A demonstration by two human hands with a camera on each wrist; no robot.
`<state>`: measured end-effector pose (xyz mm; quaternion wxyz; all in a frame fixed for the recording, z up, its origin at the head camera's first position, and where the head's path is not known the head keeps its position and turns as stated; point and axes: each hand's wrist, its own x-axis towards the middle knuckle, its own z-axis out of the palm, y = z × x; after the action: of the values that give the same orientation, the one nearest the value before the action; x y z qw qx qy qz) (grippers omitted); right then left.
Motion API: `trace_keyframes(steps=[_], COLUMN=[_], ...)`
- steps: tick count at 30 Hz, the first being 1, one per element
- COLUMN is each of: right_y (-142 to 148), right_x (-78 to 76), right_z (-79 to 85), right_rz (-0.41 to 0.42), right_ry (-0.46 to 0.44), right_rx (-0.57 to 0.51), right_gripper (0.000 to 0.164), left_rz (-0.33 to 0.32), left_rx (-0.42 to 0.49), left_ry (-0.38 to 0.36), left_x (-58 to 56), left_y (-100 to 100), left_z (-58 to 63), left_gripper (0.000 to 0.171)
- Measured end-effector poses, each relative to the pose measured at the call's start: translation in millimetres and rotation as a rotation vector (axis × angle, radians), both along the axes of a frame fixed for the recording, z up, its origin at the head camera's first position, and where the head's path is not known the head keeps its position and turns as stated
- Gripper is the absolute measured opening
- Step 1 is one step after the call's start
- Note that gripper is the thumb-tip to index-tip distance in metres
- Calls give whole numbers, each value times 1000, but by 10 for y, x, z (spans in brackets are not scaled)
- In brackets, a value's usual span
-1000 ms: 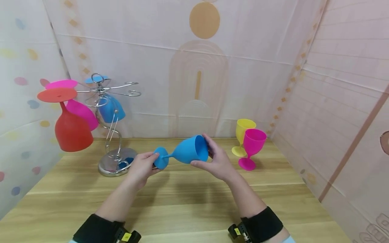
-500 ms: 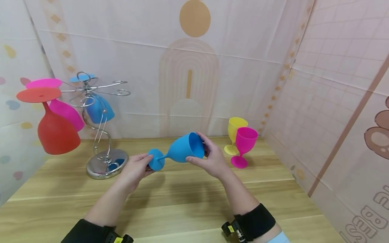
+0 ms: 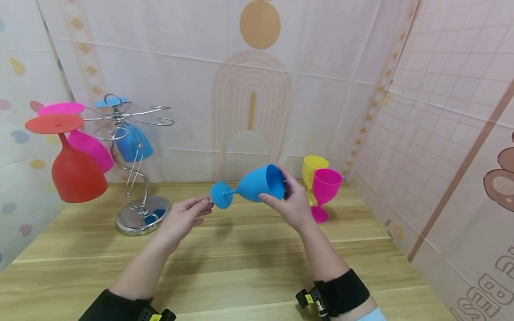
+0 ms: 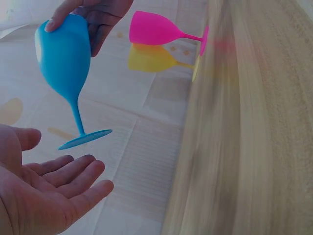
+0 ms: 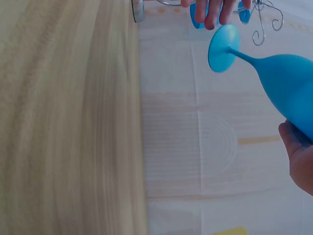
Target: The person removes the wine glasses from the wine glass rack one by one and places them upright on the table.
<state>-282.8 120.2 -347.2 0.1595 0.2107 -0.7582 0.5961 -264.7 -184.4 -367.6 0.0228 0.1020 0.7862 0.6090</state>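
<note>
The right hand [image 3: 295, 207] grips the blue goblet [image 3: 257, 183] by its bowl, foot toward the left hand [image 3: 180, 219], whose fingers extend loosely and hold nothing; the head view nearly joins foot and fingertips, but the left wrist view shows a gap. Past the left hand stands a metal rack [image 3: 140, 218] bearing a red goblet [image 3: 78, 176]; past the right, a pink goblet [image 3: 327, 183], then a yellow goblet [image 3: 309, 169], on the tabletop [image 3: 225, 285]

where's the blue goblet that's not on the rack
In the head view, the blue goblet is near the middle, held sideways above the table by the right hand, just right of the left hand.
</note>
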Motion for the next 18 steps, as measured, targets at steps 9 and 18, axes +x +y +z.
trace_keyframes(steps=[9, 18], right_y=[97, 154], right_x=[-57, -151], right_z=[24, 56], right_rz=[-91, -165], right_ry=[32, 103], right_rx=[-38, -10], right_gripper=[82, 75], left_rz=[65, 208], left_rx=[-208, -596], left_ry=[145, 468], left_x=[54, 105], left_y=[-66, -100], left_z=[85, 188], left_gripper=[64, 64])
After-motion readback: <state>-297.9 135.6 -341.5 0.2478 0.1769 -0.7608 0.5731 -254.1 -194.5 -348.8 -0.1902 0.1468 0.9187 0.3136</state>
